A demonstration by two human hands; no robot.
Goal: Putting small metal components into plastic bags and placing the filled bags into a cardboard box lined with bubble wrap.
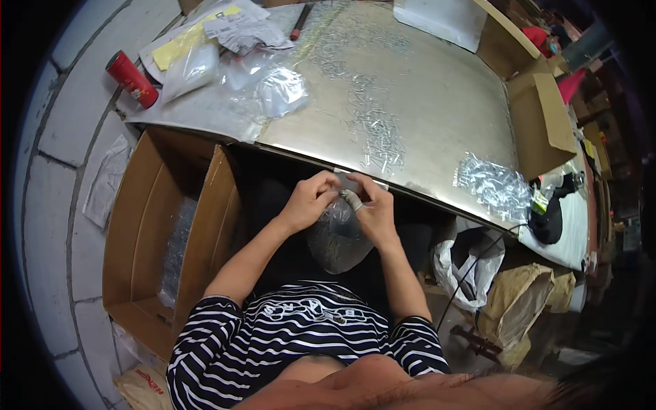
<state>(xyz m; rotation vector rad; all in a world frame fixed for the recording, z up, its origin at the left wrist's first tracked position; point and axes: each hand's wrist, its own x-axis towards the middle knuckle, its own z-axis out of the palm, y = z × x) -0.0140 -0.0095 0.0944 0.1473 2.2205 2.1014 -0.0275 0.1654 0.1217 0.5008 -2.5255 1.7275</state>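
A clear plastic bag (338,247) hangs over my lap, just below the front edge of the metal-topped table (451,102). Its upper edge is pinched at the left by the fingertips of my left hand (309,201). At the right, my right hand (374,208) holds the same edge, its fingers bent and the thumb wrapped in a whitish cover. What the bag contains is too faint to make out. Many small silvery metal pieces (383,133) lie scattered on the table in front of my hands.
An open cardboard box (198,249) with clear plastic packs (179,249) stands at my left. On the table are a red can (132,79), papers (246,29), plastic bags (281,92) and a shiny pile (488,183). A cardboard box (543,126) borders the right side.
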